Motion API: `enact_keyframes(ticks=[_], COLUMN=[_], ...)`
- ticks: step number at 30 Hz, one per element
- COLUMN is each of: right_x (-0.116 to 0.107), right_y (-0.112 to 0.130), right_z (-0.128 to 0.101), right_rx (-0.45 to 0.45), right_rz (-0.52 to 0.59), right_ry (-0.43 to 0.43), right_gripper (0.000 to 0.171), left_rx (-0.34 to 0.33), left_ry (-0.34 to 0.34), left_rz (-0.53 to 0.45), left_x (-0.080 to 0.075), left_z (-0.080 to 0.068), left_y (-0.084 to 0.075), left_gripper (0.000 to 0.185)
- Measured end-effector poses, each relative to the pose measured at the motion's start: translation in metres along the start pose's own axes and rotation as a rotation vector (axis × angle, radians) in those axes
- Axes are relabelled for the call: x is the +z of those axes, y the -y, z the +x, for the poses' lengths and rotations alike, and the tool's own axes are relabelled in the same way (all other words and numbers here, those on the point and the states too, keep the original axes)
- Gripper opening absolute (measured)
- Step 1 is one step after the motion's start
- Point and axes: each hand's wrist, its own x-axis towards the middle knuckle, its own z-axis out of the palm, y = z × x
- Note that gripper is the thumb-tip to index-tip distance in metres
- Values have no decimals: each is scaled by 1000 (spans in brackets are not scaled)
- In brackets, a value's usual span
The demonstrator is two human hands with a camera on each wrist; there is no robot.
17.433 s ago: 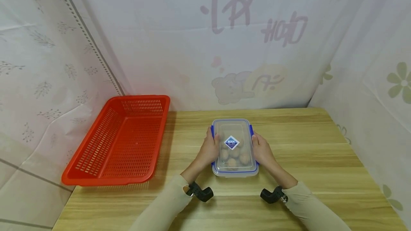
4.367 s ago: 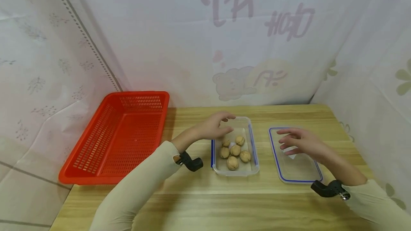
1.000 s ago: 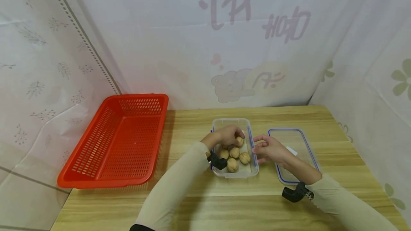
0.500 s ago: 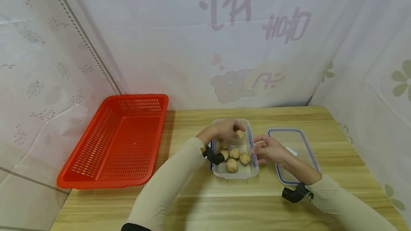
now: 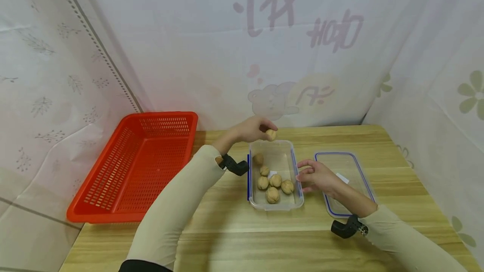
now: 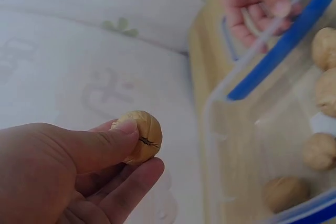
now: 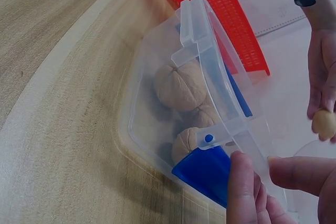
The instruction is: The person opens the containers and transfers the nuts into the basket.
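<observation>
Your left hand pinches one walnut between thumb and fingertips above the far end of the clear box, your right hand pinching its right wall; a loose pinch could drop the nut before the red basket left of the box, while the lid lies right of it.

the right hand is cut off by the bottom edge of its wrist view, only fingertips showing. the clear box is blurred and cropped in the left wrist view. the lid is half hidden behind the right forearm. the walnuts stack behind the box wall, count unclear.
</observation>
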Motion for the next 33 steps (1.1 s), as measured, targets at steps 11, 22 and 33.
enact_keyframes(ticks=[11, 22, 33], right_x=[-1, -2, -4], right_y=[0, -2, 3], right_z=[0, 1, 1], right_rx=[-4, -2, 2], right_rz=[4, 6, -3], right_ry=[11, 3, 14], right_gripper=[52, 50, 52], left_rx=[-52, -136, -258], left_ry=[-132, -242, -354], left_rz=[-82, -142, -176], left_x=[-44, -84, -107], left_z=[-31, -72, -122], left_y=[11, 37, 80], left_gripper=[40, 43, 51])
